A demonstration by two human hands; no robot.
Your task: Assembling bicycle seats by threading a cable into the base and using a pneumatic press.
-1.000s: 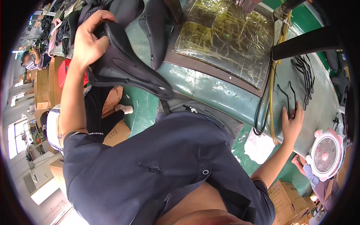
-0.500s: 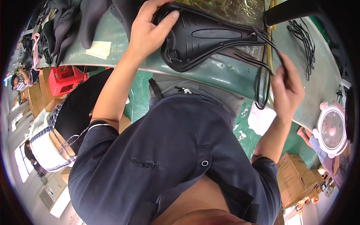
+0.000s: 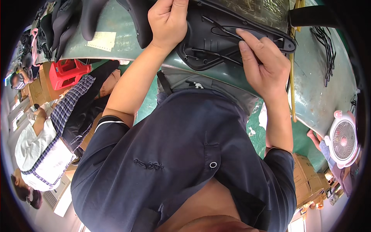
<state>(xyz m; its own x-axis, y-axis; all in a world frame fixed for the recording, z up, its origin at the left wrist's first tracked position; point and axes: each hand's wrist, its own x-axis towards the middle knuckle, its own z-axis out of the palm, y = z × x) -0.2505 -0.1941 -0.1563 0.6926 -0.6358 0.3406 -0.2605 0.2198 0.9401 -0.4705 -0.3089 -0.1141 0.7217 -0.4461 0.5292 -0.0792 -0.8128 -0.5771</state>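
Note:
An upturned black bicycle saddle [image 3: 228, 42] lies on the green bench, its ribbed plastic underside showing and its narrow nose toward the right. My left hand [image 3: 167, 25] is closed at the wide left end of the saddle; its fingertips run up to the picture's top edge. My right hand [image 3: 266, 63] pinches a thin black saddle rail [image 3: 216, 54] over the middle of the underside. Two arms of the rail point left, one above the other, across the base. My right palm hides where they run on the right.
Several black saddles [image 3: 91, 17] lie at the far left near a paper sheet [image 3: 101, 40]. More black rails [image 3: 324, 48] rest on the bench's right, beyond a yellow tube [image 3: 292, 89]. A fan [image 3: 343, 137], a red stool [image 3: 69, 72] and other people surround the bench.
My right hand has brought the rail leftward over the saddle, its arms now lying across the base. The saddle sits further right in view. My left hand has curled closed.

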